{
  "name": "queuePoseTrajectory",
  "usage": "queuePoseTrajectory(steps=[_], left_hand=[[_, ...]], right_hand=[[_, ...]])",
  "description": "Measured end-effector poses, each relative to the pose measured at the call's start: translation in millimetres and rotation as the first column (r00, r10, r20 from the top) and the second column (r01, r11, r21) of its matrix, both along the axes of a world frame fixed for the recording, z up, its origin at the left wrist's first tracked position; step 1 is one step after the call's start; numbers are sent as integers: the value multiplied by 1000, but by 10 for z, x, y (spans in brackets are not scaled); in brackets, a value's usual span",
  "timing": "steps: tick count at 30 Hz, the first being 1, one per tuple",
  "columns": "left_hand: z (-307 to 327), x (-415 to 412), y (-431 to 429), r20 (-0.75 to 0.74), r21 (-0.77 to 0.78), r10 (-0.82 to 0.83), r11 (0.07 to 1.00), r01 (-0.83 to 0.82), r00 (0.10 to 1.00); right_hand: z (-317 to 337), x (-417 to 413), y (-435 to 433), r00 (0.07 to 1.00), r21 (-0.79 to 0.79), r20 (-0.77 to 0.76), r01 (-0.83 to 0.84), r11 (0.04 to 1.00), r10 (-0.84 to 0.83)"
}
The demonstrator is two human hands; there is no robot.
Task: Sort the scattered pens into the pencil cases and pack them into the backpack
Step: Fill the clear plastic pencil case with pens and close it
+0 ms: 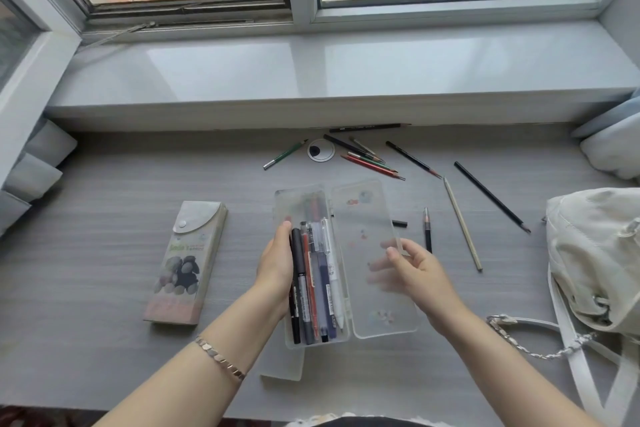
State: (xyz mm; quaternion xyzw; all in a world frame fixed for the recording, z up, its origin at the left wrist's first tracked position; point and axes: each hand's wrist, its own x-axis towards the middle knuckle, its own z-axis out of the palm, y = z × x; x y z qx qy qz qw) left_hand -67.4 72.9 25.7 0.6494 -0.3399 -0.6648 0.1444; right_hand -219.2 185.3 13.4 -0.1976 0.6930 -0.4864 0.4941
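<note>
Both your grips are on the open clear pencil case (337,340), mid-surface (104,218).
Your left grip (277,263) curls round the case's left wall, thumb beside the pens (313,281) packed inside. Your right grip (415,267) pinches the swung-out lid (367,218), thumb on top and fingers blurred beneath it. Left of the case lies a flap-topped pencil case (187,263), closed. Loose pencils (370,161) are scattered beyond and to the right, some near the pale backpack (595,253) at the right edge.
</note>
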Motion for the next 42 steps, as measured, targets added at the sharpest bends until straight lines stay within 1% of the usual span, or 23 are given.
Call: queuePoseTrajectory(steps=[4, 7, 10, 12, 14, 17, 21, 23, 25, 27, 29, 31, 34, 36, 38, 39, 40, 42], left_hand=[[52, -19, 9, 16, -22, -24, 999, 25, 1000], [113, -17, 34, 13, -13, -53, 998, 54, 998], [115, -43, 15, 129, -90, -62, 993, 74, 990], [148, -101, 9, 177, -127, -71, 987, 95, 982], [176, -145, 2, 177, -129, -59, 988, 82, 982], [165, -145, -17, 134, -151, -38, 987, 58, 990], [140, -110, 8, 103, -174, -83, 980, 100, 991], [124, -105, 9, 124, -211, -103, 969, 128, 987], [133, -101, -2, 133, -232, -94, 965, 123, 987], [150, -99, -2, 70, -220, -59, 973, 73, 996], [164, -100, 25, -3, -183, -70, 981, 69, 998], [179, -115, 81, -53, -162, -93, 983, 83, 994], [131, -111, 164, -62, -167, -99, 982, 87, 993], [105, -76, 201, -104, -187, -62, 982, 42, 993], [86, -22, 227, -150, -198, -2, 980, -28, 989], [79, 0, 231, -171, -195, 20, 979, -53, 985], [74, 20, 223, -191, -189, 36, 979, -72, 981], [84, 72, 202, -218, -176, 57, 980, -97, 974]], right_hand=[[34, 41, 2, 999, -64, 47, 30, 997, -27], [74, 70, 9, 997, -118, 33, 74, 990, -70], [95, 158, 0, 995, -155, 29, 103, 983, -99], [104, 211, -15, 993, -173, 24, 114, 978, -111], [106, 232, -24, 992, -178, 38, 126, 976, -121], [101, 211, -15, 989, -173, 74, 142, 975, -130], [76, 182, 9, 983, -159, 103, 168, 973, -152], [76, 178, 11, 982, -150, 109, 172, 974, -156], [112, 187, -4, 985, -165, 142, 125, 978, -102], [180, 237, -39, 989, -181, 148, 18, 983, 9], [229, 337, -93, 988, -174, 24, -146, 974, 152], [201, 450, -137, 969, -117, -100, -239, 964, 228], [121, 558, -129, 958, -59, -168, -246, 968, 233], [88, 600, -86, 944, -43, -236, -248, 968, 231], [76, 627, -62, 924, -69, -325, -234, 970, 200], [64, 622, -62, 925, -92, -342, -210, 973, 167], [60, 603, -71, 938, -108, -323, -171, 979, 128], [64, 533, -112, 985, -95, -167, -62, 993, 46]])
